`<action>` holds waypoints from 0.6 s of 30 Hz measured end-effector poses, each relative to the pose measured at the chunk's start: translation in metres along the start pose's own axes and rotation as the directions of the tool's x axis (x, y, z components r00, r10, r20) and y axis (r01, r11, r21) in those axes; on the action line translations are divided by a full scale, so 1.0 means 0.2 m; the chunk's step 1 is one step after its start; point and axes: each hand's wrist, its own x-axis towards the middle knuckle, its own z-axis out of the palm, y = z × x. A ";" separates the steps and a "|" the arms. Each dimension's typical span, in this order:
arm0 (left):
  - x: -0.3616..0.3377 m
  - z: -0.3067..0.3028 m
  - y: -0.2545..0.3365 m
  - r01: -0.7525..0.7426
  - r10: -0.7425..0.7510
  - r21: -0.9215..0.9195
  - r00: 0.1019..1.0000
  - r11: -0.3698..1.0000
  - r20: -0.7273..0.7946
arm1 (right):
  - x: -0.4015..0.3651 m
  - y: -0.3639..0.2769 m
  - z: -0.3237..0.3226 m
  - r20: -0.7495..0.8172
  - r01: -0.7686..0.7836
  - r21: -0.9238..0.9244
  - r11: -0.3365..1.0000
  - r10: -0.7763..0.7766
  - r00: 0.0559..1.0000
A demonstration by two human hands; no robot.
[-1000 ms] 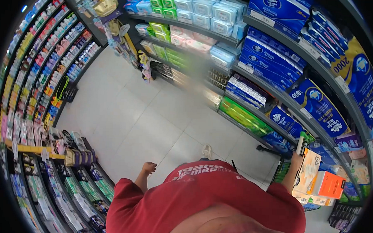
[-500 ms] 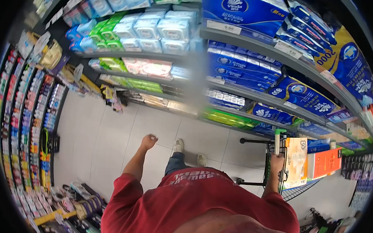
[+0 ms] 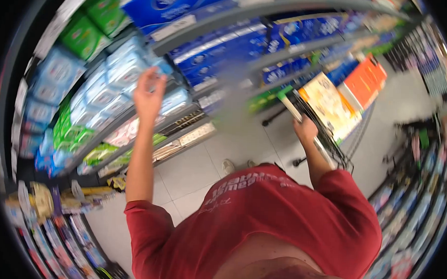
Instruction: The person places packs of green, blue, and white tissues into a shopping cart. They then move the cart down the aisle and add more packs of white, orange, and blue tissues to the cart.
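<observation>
My left hand (image 3: 148, 94) is raised in front of the shelf at the left, beside light blue packs (image 3: 124, 73). Its thumb and fingers are curved and slightly apart, with no item visible between them. Whether it touches a pack cannot be made out. My right hand (image 3: 306, 129) is wrapped round the pale handle (image 3: 291, 105) of a shopping cart. Inside the cart lie a cream and orange package (image 3: 328, 105) and an orange-red box (image 3: 364, 81).
Blue packages (image 3: 219, 54) fill shelves ahead. Green packs (image 3: 83, 37) are at upper left. A grey shelf edge (image 3: 203, 31) crosses the top. Hanging goods line the lower left, and more racks stand at right. Tiled floor (image 3: 192, 165) shows below the shelves.
My left hand has risen from above the floor to the light blue packs. The view has turned, and the shelves now slant. My right hand is still on the cart handle.
</observation>
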 end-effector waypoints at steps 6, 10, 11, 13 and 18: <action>0.31 -0.08 0.18 -0.344 0.331 -0.021 0.918 0.939 -0.217 | -0.20 -0.07 0.05 -0.036 0.031 0.083 0.996 -0.028 0.999; 0.47 -0.06 0.28 -0.430 0.388 -0.144 0.888 0.891 -0.249 | -0.33 -0.10 0.11 -0.107 0.051 0.071 0.996 -0.043 0.993; 0.51 -0.05 0.29 -0.427 0.387 -0.161 0.893 0.890 -0.229 | -0.36 -0.10 0.13 -0.153 0.094 0.075 0.993 -0.082 0.985; 0.60 -0.04 0.29 -0.413 0.389 -0.235 0.910 0.880 -0.143 | -0.42 -0.12 0.14 -0.209 0.161 0.068 0.985 -0.144 0.967; 0.62 0.01 0.34 -0.306 0.289 -0.259 0.952 0.916 -0.104 | -0.54 -0.14 0.17 -0.270 0.220 0.031 0.975 -0.204 0.941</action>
